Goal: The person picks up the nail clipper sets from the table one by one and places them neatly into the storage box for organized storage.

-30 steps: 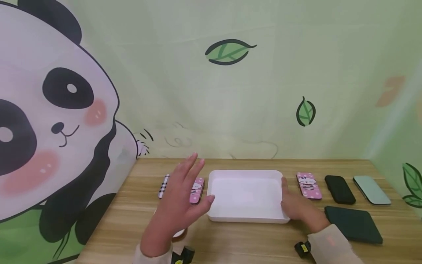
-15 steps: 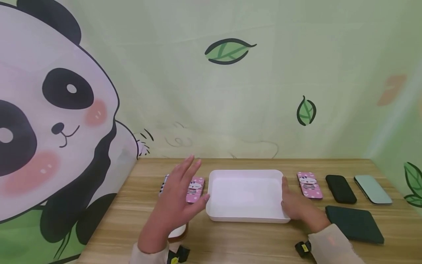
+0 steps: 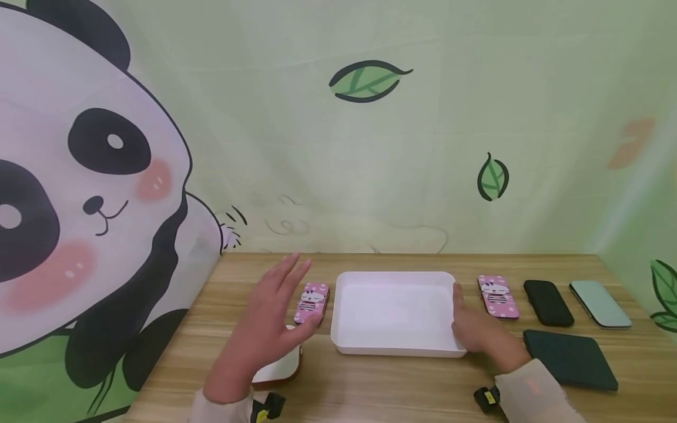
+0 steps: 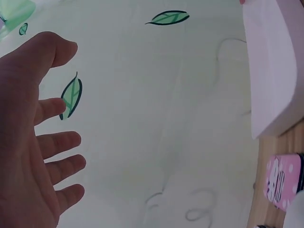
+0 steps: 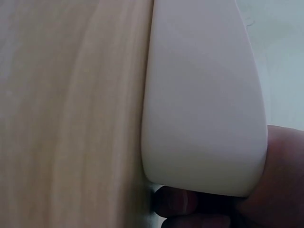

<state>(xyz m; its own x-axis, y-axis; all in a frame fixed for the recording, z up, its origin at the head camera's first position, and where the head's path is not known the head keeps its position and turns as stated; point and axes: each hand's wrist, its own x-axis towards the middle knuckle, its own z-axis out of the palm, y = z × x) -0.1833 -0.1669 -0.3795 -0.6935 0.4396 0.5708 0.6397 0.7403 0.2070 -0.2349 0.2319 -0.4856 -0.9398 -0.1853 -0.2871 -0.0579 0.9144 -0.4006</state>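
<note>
My left hand [image 3: 264, 329] hovers with spread fingers over the left of the table, holding nothing. In the left wrist view its fingers [image 4: 66, 168] are loosely bent and apart. Partly under it lies a flat white-topped, brown-edged item [image 3: 277, 370]. Just beyond is a pink cat-print flat item [image 3: 312, 302]. At the table's middle sits a shallow white tray [image 3: 396, 351] with nothing in it. My right hand [image 3: 478, 332] grips its right end; in the right wrist view, bent fingers [image 5: 178, 202] meet the end wall [image 5: 204, 118] while the hand reaches the rim.
Right of the tray lie another pink cat-print item [image 3: 498, 298], a black rounded item [image 3: 549, 303], a pale mint flat item [image 3: 600, 304] and a dark green flat rectangle [image 3: 570, 359]. A panda-and-leaf printed backdrop [image 3: 396, 176] stands behind the wooden table [image 3: 391, 390].
My left hand has drifted left and slightly down, away from the tray, uncovering more of the pink item and the white-topped item and covering the checked item. My right hand and the tray stay put.
</note>
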